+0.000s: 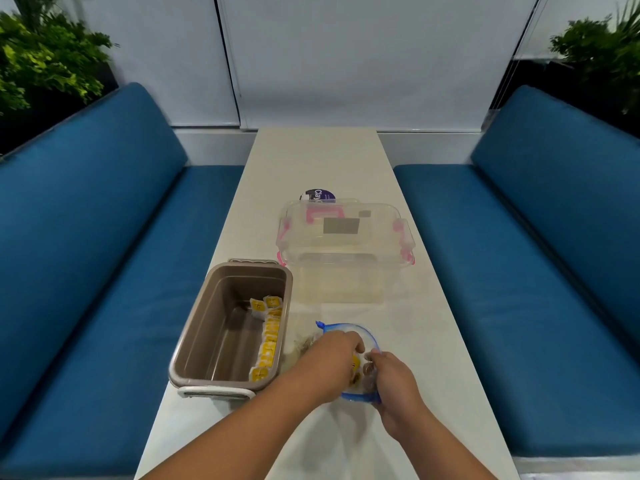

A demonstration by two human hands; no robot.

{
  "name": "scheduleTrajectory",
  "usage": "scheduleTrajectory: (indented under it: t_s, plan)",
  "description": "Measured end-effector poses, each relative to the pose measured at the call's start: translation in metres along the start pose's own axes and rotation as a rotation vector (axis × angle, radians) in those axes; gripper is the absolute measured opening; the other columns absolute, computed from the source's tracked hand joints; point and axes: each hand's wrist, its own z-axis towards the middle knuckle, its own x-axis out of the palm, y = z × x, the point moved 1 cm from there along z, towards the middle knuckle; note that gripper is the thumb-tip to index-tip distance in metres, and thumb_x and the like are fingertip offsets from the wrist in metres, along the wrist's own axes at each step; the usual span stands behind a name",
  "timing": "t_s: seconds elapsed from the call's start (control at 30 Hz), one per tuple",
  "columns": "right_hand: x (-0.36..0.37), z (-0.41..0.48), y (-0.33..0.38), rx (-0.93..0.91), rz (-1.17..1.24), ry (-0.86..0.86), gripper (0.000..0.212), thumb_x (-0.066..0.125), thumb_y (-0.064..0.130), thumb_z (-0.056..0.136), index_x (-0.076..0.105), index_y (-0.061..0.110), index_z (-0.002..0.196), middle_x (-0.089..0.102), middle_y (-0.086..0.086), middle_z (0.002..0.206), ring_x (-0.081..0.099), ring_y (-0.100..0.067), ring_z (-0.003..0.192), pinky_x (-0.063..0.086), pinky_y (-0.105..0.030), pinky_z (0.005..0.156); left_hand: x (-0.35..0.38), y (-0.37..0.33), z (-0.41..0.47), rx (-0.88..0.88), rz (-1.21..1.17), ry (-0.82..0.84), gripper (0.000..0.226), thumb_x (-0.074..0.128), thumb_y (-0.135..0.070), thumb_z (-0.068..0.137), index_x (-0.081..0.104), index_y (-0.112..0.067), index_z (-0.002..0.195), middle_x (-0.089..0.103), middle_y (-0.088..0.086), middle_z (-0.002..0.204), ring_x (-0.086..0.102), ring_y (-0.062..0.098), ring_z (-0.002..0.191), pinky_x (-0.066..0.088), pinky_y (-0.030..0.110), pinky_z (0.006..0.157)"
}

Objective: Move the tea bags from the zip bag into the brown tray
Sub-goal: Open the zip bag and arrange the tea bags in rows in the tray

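Brown tray sits at the left edge of the white table, with a row of yellow-tagged tea bags along its right wall. Just right of it lies the zip bag, its blue-edged mouth open. The left hand reaches into the mouth with its fingers curled down; I cannot tell whether they pinch the tea bags inside. The right hand grips the bag's near rim. A clear box with pink latches stands farther back.

Left hand: fingertips hidden inside zip bag, grip unclear. Purple-labelled item partly hidden behind clear box.
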Motion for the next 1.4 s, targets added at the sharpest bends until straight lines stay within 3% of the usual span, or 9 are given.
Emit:
scheduleTrajectory:
  t_s: [0.1, 0.23, 0.4, 0.53, 0.63, 0.8, 1.03, 1.17, 1.4]
  plan:
    - [0.001, 0.0, -0.001, 0.002, 0.01, 0.011, 0.026, 0.05, 0.022, 0.103, 0.067, 0.002, 0.106, 0.067, -0.029, 0.117, 0.067, -0.048, 0.109, 0.055, -0.066, 0.093, 0.005, 0.007, -0.008, 0.056, -0.091, -0.18, 0.051, 0.066, -0.011, 0.09, 0.053, -0.025, 0.136, 0.066, 0.001, 0.117, 0.063, 0.02, 0.105, 0.053, 0.029, 0.092]
    - [0.0, -0.001, -0.001, 0.013, 0.035, 0.007, 0.023, 0.05, 0.019, 0.103, 0.067, 0.003, 0.107, 0.068, -0.026, 0.117, 0.069, -0.041, 0.105, 0.057, -0.047, 0.083, -0.012, 0.012, -0.022, 0.132, -0.138, -0.342, 0.021, 0.061, -0.017, 0.093, 0.07, -0.022, 0.111, 0.071, -0.001, 0.104, 0.065, 0.018, 0.097, 0.054, 0.03, 0.088]
    - [0.001, 0.002, 0.0, 0.022, 0.056, 0.0, 0.02, 0.053, 0.017, 0.102, 0.068, 0.004, 0.104, 0.07, -0.023, 0.114, 0.069, -0.038, 0.103, 0.054, -0.042, 0.078, -0.051, 0.028, -0.04, 0.181, -0.299, -0.528, 0.008, 0.069, -0.022, 0.091, 0.075, -0.023, 0.097, 0.072, -0.005, 0.091, 0.066, 0.011, 0.085, 0.055, 0.03, 0.083]
    - [0.005, 0.002, 0.004, 0.019, 0.063, 0.005, 0.019, 0.052, 0.016, 0.103, 0.068, 0.005, 0.104, 0.07, -0.019, 0.108, 0.067, -0.033, 0.093, 0.052, -0.041, 0.075, -0.094, 0.054, -0.058, 0.147, -0.435, -0.678, 0.002, 0.078, -0.022, 0.085, 0.075, -0.022, 0.084, 0.068, -0.012, 0.076, 0.062, 0.004, 0.072, 0.048, 0.019, 0.067]
    - [0.009, 0.002, 0.007, 0.029, 0.074, 0.0, 0.018, 0.053, 0.016, 0.103, 0.067, 0.006, 0.103, 0.069, -0.015, 0.105, 0.064, -0.03, 0.088, 0.049, -0.036, 0.069, -0.118, 0.081, -0.065, 0.072, -0.385, -0.722, 0.005, 0.078, -0.028, 0.084, 0.073, -0.027, 0.083, 0.068, -0.014, 0.08, 0.062, 0.004, 0.078, 0.044, 0.016, 0.063]
    - [0.015, 0.003, 0.009, 0.046, 0.105, -0.004, 0.017, 0.054, 0.016, 0.102, 0.068, 0.007, 0.105, 0.069, -0.017, 0.111, 0.067, -0.036, 0.102, 0.052, -0.039, 0.073, -0.13, 0.122, -0.053, -0.048, -0.204, -0.655, 0.005, 0.075, -0.03, 0.087, 0.075, -0.026, 0.09, 0.069, -0.008, 0.084, 0.062, 0.01, 0.08, 0.053, 0.027, 0.071]
    - [0.018, 0.004, 0.006, 0.047, 0.126, 0.007, 0.018, 0.055, 0.017, 0.103, 0.066, 0.004, 0.108, 0.069, -0.016, 0.107, 0.065, -0.03, 0.089, 0.049, -0.036, 0.069, -0.108, 0.146, -0.008, -0.196, 0.174, -0.354, 0.019, 0.064, -0.014, 0.088, 0.076, -0.022, 0.101, 0.071, 0.001, 0.1, 0.066, 0.02, 0.09, 0.05, 0.027, 0.076]
    - [0.018, 0.004, 0.003, 0.056, 0.15, 0.009, 0.019, 0.054, 0.017, 0.104, 0.068, 0.004, 0.108, 0.071, -0.015, 0.108, 0.069, -0.034, 0.097, 0.053, -0.041, 0.076, -0.089, 0.155, 0.011, -0.249, 0.187, -0.253, 0.021, 0.062, -0.007, 0.087, 0.073, -0.013, 0.104, 0.071, 0.009, 0.1, 0.065, 0.025, 0.086, 0.055, 0.032, 0.083]
    - [0.015, 0.003, 0.001, 0.063, 0.176, -0.001, 0.017, 0.055, 0.016, 0.103, 0.068, 0.005, 0.105, 0.071, -0.016, 0.107, 0.068, -0.034, 0.096, 0.052, -0.042, 0.077, -0.079, 0.167, 0.031, -0.288, 0.048, -0.32, 0.014, 0.068, -0.016, 0.088, 0.074, -0.014, 0.101, 0.071, 0.008, 0.097, 0.067, 0.026, 0.088, 0.056, 0.038, 0.09]
